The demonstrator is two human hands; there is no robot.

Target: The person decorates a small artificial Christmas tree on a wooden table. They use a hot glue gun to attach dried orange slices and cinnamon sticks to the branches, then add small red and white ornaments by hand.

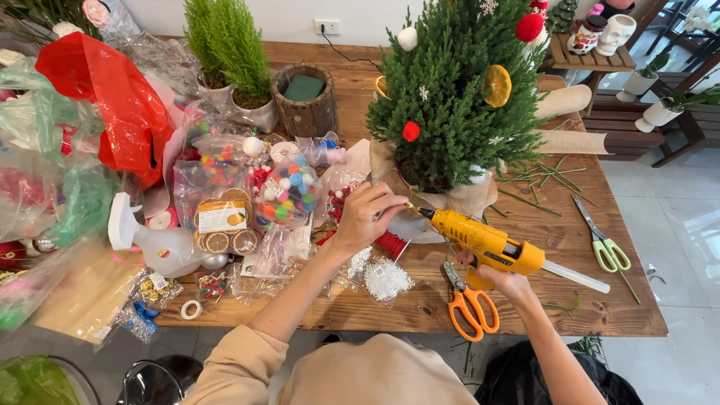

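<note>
- Bags of pom-poms (285, 196) and dried orange slices (222, 225) sat opened, left on the worktop (375, 307).
- Left hand (367, 214) pinched a small item at the glue tip; item too small to identify.
- Right hand (504, 281) clamped on the yellow glue gun (491, 246).
- Potted mini tree (450, 97) was partly decorated: pom-poms, orange slice on; much greenery bare.

On the desk (570, 247) the small potted tree (450, 97) stands behind the glue gun (487, 247). Two pairs of scissors lie nearby: one (469, 304) just before the gun, one (604, 240) to its right. Bags of ornaments (247, 202) lie left, a spray bottle (154, 244) beyond them
</note>
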